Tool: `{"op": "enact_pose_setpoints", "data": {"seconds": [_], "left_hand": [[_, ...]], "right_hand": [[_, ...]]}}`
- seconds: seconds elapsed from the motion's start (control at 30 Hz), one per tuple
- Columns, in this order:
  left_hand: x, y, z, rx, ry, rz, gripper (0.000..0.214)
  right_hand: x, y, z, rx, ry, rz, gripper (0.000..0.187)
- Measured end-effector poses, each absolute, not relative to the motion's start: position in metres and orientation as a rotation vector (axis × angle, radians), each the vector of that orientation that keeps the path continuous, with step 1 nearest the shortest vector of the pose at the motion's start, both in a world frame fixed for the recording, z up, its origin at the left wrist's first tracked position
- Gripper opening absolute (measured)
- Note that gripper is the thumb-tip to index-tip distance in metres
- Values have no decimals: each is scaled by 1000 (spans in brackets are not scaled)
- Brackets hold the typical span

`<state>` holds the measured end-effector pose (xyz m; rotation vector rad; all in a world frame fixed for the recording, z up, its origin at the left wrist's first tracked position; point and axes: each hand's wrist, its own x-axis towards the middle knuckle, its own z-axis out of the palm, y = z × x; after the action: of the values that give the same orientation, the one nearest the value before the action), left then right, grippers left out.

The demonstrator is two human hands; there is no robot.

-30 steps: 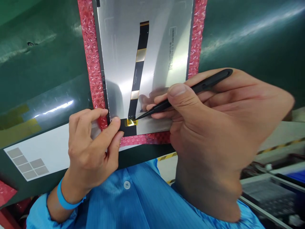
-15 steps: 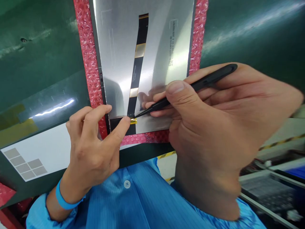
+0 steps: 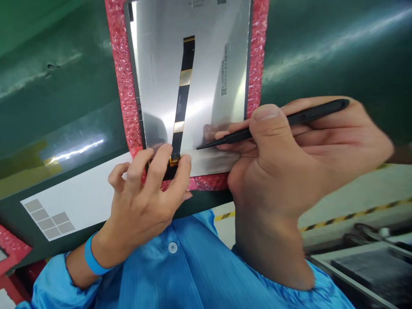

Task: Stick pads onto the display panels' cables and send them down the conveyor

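Note:
My right hand (image 3: 283, 159) grips black tweezers (image 3: 238, 136) between thumb and fingers. Their tip is over the silver back of a display panel (image 3: 212, 107), a little right of a black flex cable (image 3: 183, 101), apart from it. My left hand (image 3: 144, 193) is spread at the panel's lower edge. Its thumb and index fingertip are on either side of the cable's lower end, by a small piece of yellow tape (image 3: 174, 162). Those fingers partly hide the black strip along the panel's bottom.
Pink bubble wrap (image 3: 124, 81) lies beneath the panel, on a dark green mat (image 3: 315, 56). A white sheet with grey squares (image 3: 86, 193) is to the left. At lower right are a yellow-black floor stripe (image 3: 341, 218) and a grey-framed box (image 3: 370, 262).
The tweezers' tip has drawn away from the cable's lower end to the right. My left thumb has shifted right past the tape, and the index finger has come down beside the cable.

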<state>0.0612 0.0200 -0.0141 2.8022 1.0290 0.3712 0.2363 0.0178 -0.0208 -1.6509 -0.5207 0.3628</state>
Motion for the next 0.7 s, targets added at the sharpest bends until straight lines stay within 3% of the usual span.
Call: {"op": "enact_pose_setpoints", "data": {"seconds": [0.23, 0.43, 0.57, 0.7], "left_hand": [[55, 6, -12, 2711, 1279, 409, 44], [-14, 5, -2, 2637, 1392, 648, 32], [-89, -5, -7, 2525, 1455, 582, 54], [-125, -25, -6, 2447, 1460, 560, 69]], "right_hand": [[233, 15, -26, -1575, -460, 353, 28], [237, 18, -35, -1447, -340, 309, 28], [221, 24, -22, -1347, -339, 284, 36], [157, 19, 8, -1393, -611, 551, 26]]}}
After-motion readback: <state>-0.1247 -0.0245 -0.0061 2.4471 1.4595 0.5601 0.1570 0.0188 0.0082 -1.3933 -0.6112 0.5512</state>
